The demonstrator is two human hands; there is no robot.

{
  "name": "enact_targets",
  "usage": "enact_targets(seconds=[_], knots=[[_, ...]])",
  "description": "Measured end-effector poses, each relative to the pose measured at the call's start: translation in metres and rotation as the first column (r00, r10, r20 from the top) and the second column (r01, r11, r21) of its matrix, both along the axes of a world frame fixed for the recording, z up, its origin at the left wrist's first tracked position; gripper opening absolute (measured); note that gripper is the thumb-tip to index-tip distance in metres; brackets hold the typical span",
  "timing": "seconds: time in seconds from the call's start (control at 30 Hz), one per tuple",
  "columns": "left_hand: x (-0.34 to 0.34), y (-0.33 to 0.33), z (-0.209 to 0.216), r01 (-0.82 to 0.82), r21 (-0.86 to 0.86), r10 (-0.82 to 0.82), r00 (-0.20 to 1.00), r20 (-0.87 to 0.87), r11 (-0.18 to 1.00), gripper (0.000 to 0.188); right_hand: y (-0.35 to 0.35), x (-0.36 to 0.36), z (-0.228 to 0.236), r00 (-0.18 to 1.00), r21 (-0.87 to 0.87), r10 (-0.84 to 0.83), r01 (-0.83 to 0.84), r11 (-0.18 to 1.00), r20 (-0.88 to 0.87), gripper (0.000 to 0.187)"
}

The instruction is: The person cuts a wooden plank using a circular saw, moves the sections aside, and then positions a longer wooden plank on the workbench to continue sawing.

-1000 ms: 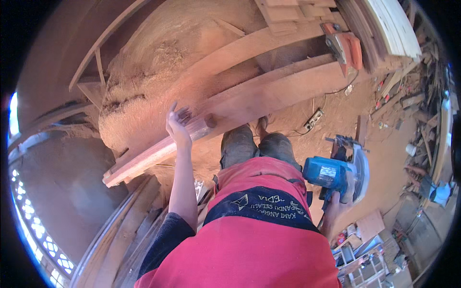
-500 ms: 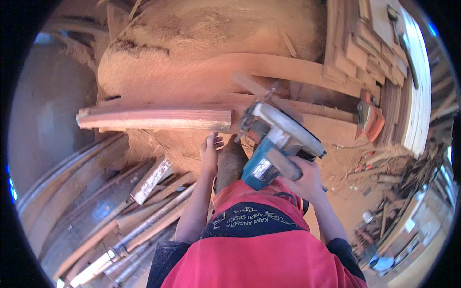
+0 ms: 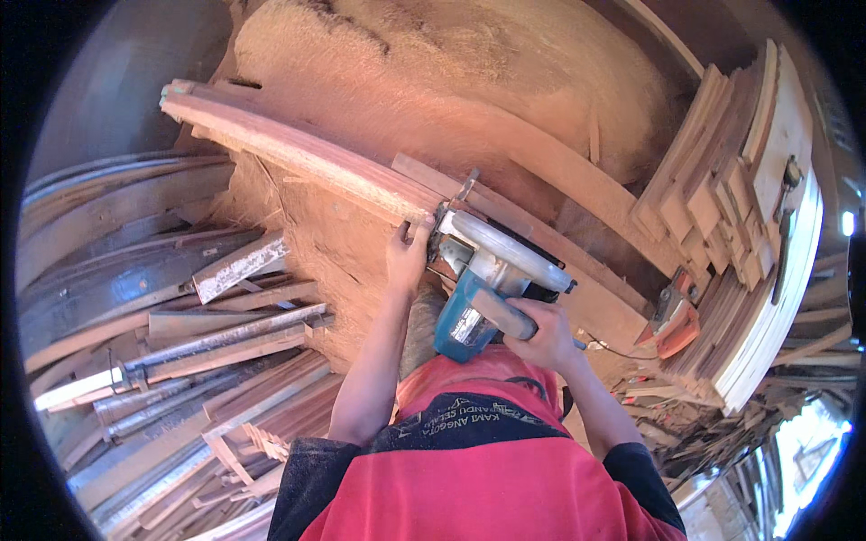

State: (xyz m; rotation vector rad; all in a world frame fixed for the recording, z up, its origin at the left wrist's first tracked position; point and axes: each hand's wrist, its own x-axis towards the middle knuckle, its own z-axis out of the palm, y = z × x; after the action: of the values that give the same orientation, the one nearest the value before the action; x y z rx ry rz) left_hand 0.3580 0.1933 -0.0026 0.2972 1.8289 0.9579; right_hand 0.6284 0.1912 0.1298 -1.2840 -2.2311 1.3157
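Observation:
My right hand [image 3: 546, 335] is wrapped round the rear handle of a teal and silver circular saw [image 3: 469, 311]. The front of its base plate meets the right end of a long reddish wooden plank [image 3: 307, 151]. At that same end, my left hand [image 3: 409, 257] has its fingers curled on the plank's near edge, close beside the saw's front. The saw's blade is mostly hidden by its guard and body. Behind the saw lies another board [image 3: 532, 221], running off to the right.
A sawdust mound [image 3: 451, 63] rises beyond the plank. An orange power tool [image 3: 672, 320] sits at the right, by stacked boards [image 3: 713, 189] with a dark hand tool [image 3: 783, 234] on top. Loose timber [image 3: 225, 338] fills the left; wood scraps [image 3: 667, 415] lie lower right.
The saw has come up against the plank's end, turned more level with it. My left hand has moved up from below onto the plank's edge. The whole view has rotated.

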Motion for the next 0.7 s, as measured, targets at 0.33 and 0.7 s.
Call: enact_targets(seconds=[0.33,0.7], knots=[[0.008,0.002,0.003,-0.077,0.067,0.085,0.988,-0.132,0.995,0.090,0.014,0.002,-0.014,0.999,-0.142,0.018,-0.023,0.990,-0.037,0.052],[0.005,0.004,0.005,-0.029,0.058,0.038,0.987,-0.159,0.998,0.065,0.015,0.008,-0.027,0.998,-0.195,0.070,-0.070,0.978,-0.009,0.054]])
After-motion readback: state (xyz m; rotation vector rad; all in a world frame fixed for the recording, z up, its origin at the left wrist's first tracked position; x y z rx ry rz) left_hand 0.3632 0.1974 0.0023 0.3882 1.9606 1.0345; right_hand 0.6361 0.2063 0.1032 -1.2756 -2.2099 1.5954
